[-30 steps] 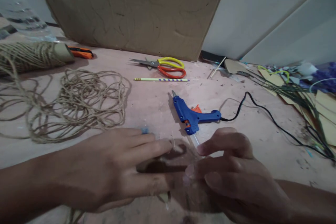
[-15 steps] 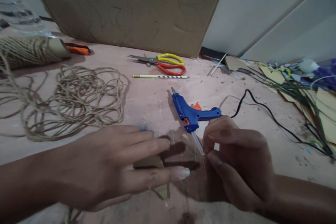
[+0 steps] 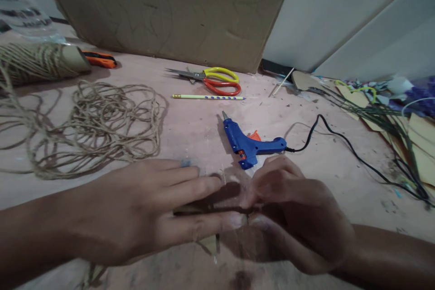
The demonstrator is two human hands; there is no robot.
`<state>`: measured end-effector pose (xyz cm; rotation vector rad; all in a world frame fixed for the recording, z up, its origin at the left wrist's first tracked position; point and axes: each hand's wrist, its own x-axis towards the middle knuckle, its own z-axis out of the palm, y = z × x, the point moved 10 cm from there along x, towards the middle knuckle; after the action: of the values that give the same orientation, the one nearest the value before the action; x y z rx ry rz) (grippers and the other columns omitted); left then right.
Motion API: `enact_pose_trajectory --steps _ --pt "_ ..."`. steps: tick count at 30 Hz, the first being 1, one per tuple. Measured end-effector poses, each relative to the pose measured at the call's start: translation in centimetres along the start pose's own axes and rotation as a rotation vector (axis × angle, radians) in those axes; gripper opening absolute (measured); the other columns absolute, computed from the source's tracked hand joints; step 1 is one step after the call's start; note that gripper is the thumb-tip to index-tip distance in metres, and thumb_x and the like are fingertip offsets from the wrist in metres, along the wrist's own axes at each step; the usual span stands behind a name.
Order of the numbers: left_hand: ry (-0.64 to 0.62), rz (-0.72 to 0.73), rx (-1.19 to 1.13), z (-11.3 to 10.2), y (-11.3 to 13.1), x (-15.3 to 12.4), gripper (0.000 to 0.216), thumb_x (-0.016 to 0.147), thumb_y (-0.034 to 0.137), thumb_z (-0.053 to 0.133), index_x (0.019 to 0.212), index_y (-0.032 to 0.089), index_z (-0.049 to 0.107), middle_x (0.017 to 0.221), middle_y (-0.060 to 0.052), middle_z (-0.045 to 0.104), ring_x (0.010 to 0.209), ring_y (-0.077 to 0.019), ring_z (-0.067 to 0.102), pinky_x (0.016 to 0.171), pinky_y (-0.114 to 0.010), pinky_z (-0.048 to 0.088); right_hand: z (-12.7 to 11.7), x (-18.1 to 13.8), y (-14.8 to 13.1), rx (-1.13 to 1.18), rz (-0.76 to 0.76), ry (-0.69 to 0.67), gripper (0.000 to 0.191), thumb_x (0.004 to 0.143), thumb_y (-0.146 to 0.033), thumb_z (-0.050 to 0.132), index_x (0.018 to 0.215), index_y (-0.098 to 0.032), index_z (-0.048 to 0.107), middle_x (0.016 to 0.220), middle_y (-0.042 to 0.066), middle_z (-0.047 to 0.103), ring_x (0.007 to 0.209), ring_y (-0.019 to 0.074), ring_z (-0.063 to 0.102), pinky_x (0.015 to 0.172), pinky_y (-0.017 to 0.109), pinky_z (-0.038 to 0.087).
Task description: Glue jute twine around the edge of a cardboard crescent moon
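Pink tabletop (image 3: pixel 190 136): left hand (image 3: pixel 136 217) flat on cardboard scrap (image 3: pixel 209 244), right hand (image 3: pixel 299 217) curled at its edge, grip unclear.

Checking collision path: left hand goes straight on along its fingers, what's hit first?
Likely the right hand: the left hand points rightward, fingertips almost at the right hand's fingertips. The blue glue gun lies farther back, off that line. Depth is unclear.
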<state>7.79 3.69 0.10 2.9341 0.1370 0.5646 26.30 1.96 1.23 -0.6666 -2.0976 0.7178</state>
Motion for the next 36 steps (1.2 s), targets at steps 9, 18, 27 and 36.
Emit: enact_pose_trajectory --steps 9,18,27,36 --pt "-0.026 0.076 0.132 -0.6 1.3 0.6 0.067 0.137 0.017 0.02 0.17 0.029 0.077 0.14 -0.004 0.093 0.112 -0.0222 0.086 0.081 -0.043 0.061 1.0 0.1 0.7 0.204 0.043 0.073 0.053 0.105 -0.003 0.081 0.155 -0.021 0.073 0.111 0.006 0.083 0.102 0.0231 0.08 0.085 0.037 0.072" --pt "-0.054 0.117 0.134 -0.1 1.7 0.6 0.056 0.134 0.021 0.038 0.173 0.027 0.078 0.153 -0.007 0.091 0.115 -0.0242 0.084 0.084 -0.042 0.06 0.8 0.4 -0.5 0.022 -0.106 0.02 0.043 0.1 -0.004 0.064 0.139 -0.018 0.074 0.099 0.002 0.079 0.086 0.0212 0.078 0.081 0.043 0.061" --pt "-0.047 0.111 0.165 -0.2 1.8 -0.1 0.067 0.133 0.016 0.027 0.18 0.028 0.074 0.143 -0.006 0.093 0.113 -0.0232 0.087 0.081 -0.043 0.065 0.7 0.4 -0.3 0.124 -0.046 0.007 0.034 0.11 -0.003 0.075 0.14 -0.019 0.074 0.113 0.007 0.088 0.101 0.0217 0.085 0.09 0.04 0.069" --pt "-0.079 0.155 0.175 0.4 2.2 0.1 0.056 0.121 0.018 0.053 0.165 0.032 0.086 0.138 -0.006 0.094 0.108 -0.025 0.083 0.075 -0.043 0.067 1.2 0.3 -0.4 0.1 -0.094 -0.078 0.03 0.112 -0.007 0.076 0.14 -0.019 0.073 0.109 0.007 0.089 0.098 0.0222 0.084 0.092 0.043 0.068"
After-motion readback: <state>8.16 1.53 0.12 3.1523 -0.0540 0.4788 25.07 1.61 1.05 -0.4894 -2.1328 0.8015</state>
